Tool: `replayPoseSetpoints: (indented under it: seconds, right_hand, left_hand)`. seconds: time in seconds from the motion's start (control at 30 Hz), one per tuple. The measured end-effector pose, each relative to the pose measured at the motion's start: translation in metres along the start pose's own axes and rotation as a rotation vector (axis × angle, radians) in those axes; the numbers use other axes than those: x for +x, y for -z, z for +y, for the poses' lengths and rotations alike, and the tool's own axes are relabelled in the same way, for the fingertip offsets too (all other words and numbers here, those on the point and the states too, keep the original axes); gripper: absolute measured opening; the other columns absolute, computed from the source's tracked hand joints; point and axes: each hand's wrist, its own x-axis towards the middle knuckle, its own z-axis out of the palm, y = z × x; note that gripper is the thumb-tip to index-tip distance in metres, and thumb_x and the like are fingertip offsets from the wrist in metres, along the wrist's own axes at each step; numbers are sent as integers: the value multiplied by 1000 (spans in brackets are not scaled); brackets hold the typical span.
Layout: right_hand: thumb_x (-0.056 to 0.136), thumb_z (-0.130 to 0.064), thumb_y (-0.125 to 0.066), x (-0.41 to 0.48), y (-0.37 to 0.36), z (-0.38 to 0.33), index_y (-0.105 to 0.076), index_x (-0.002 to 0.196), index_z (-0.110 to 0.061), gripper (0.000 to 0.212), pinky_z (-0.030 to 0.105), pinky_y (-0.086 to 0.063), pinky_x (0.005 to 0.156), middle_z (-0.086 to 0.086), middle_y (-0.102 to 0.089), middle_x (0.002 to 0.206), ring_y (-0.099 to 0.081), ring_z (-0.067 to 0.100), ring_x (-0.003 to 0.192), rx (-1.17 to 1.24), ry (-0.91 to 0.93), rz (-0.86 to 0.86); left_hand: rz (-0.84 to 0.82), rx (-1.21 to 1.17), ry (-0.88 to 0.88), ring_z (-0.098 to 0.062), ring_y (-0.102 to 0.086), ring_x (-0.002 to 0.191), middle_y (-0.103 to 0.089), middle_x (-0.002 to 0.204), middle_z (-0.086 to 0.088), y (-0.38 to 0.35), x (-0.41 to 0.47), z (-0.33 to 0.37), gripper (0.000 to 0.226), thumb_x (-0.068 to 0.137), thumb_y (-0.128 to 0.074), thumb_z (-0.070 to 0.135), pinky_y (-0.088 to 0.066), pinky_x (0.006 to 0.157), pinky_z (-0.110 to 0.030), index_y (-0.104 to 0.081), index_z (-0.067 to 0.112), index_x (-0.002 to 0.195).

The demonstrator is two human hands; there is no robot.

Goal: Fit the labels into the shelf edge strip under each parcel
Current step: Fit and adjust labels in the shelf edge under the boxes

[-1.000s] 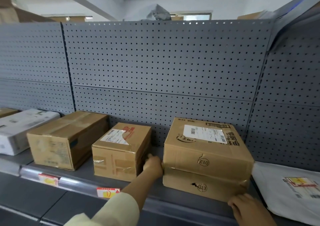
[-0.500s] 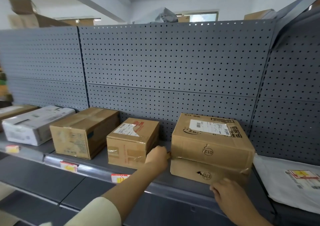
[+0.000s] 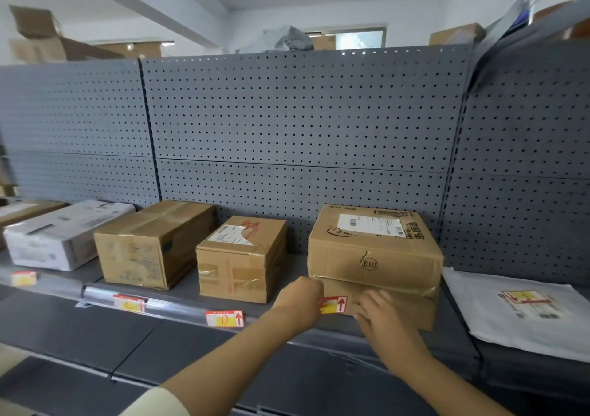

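A red, yellow and white label (image 3: pixel 333 304) is held between my left hand (image 3: pixel 298 302) and my right hand (image 3: pixel 380 315), in front of the lower part of the large cardboard parcel marked 013 (image 3: pixel 373 256). Both hands pinch the label's ends just above the shelf edge strip (image 3: pixel 178 307). Three similar labels sit in the strip further left: one (image 3: pixel 225 318) under the small taped parcel (image 3: pixel 239 259), one (image 3: pixel 129 303) under the long brown parcel (image 3: pixel 153 243), one (image 3: pixel 24 278) under the white parcel (image 3: pixel 64 233).
A grey pegboard wall (image 3: pixel 303 128) backs the shelf. A flat white mailer bag (image 3: pixel 517 310) lies to the right of the 013 parcel. Another brown parcel (image 3: pixel 19 211) sits at the far left. Cardboard boxes (image 3: pixel 35 32) stand on top of the shelving.
Both hands left the sides of the 013 parcel and came together in front of it. A label that was not visible before is now held between them.
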Motion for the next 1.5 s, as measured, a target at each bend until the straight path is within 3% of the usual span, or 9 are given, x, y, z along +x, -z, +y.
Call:
replayPoseSetpoints:
  seconds: [0.13, 0.47, 0.63, 0.77, 1.07, 1.23, 1.5]
  right_hand:
    - [94, -27, -58, -1, 9, 3, -57, 123, -24, 29, 27, -43, 95, -8, -61, 121, -51, 12, 114, -33, -30, 0]
    - [92, -28, -62, -37, 34, 15, -62, 119, -18, 29, 30, -45, 91, -2, -65, 115, -54, 17, 110, -84, -207, 25]
    - [92, -29, -58, -46, 41, 14, -64, 103, -17, 17, 33, -47, 84, 3, -64, 107, -56, 21, 100, -131, -276, -57]
    - [93, -26, -56, -49, 41, 14, -65, 98, -14, 17, 36, -48, 79, 7, -66, 101, -58, 24, 93, -142, -286, -109]
    - [101, -25, -42, -49, 53, 36, -59, 105, -15, 20, 40, -51, 76, 8, -63, 98, -59, 23, 86, -76, -288, -115]
    - [101, -24, -43, -43, 46, 47, -61, 102, -16, 20, 37, -50, 74, 5, -65, 96, -59, 19, 84, -15, -259, -113]
    - [100, -19, -45, -31, 18, 47, -66, 106, -15, 22, 33, -46, 84, 2, -63, 105, -54, 18, 97, 46, -168, -203]
  left_hand:
    - [-9, 15, -102, -33, -66, 96, -68, 106, -13, -8, 1, 23, 20, 90, -53, 8, -57, 86, -43, -68, 8, 104]
    - [-32, -1, -275, -28, -59, 109, -67, 114, -13, -20, 3, 50, 21, 90, -53, 6, -46, 89, -32, -68, 8, 105]
    - [-88, -33, -326, -33, -62, 104, -68, 110, -17, -24, 3, 61, 21, 88, -54, 3, -48, 84, -36, -67, 7, 104]
    - [-72, -36, -366, -32, -60, 107, -66, 116, -16, -26, 3, 70, 22, 90, -54, 7, -48, 88, -37, -65, 8, 109]
    - [-34, -42, -203, -27, -53, 117, -54, 128, -9, -32, 4, 43, 40, 89, -53, 5, -47, 96, -36, -49, 13, 128]
    - [-71, 24, -129, -28, -53, 116, -54, 127, -9, -41, -7, 19, 34, 91, -51, 10, -47, 97, -39, -50, 12, 125]
    - [-88, 78, -122, -26, -51, 122, -52, 135, -8, -60, -24, 13, 36, 93, -52, 10, -43, 104, -36, -51, 14, 129]
